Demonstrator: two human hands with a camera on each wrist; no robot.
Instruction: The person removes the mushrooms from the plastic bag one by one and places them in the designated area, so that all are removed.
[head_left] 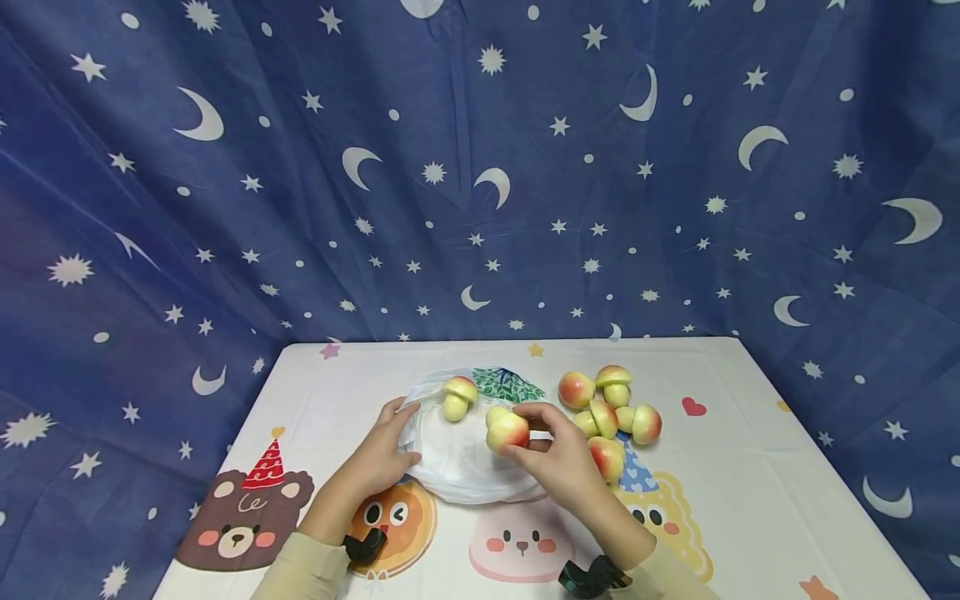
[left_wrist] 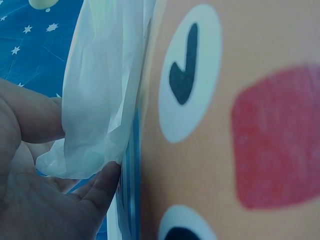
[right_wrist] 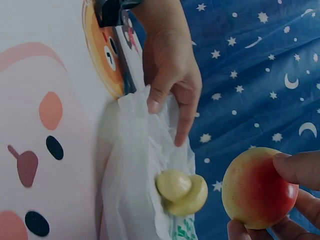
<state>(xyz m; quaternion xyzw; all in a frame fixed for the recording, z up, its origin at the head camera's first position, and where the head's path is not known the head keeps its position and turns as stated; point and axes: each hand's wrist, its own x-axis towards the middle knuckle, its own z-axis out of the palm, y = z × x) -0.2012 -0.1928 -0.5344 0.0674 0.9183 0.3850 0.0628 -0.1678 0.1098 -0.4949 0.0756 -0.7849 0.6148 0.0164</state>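
Note:
A white plastic bag [head_left: 450, 467] with a green leafy print lies on the table, its mouth spread. My left hand [head_left: 381, 448] grips the bag's left edge; in the left wrist view the thin white plastic [left_wrist: 100, 90] passes between its thumb and fingers. Over the bag's right part, my right hand [head_left: 557, 454] pinches a toy mushroom [head_left: 507, 432] between thumb and fingers, its red-and-yellow cap [right_wrist: 257, 187] facing the right wrist camera. Another toy mushroom [head_left: 456, 400] rests on the bag's inner surface, away from both hands.
Several more toy mushrooms [head_left: 576, 389] lie in a loose group right of the bag, close to my right hand. The white tablecloth [head_left: 765, 492] carries printed cartoon animals. A blue curtain [head_left: 480, 250] with moons and stars hangs behind the table.

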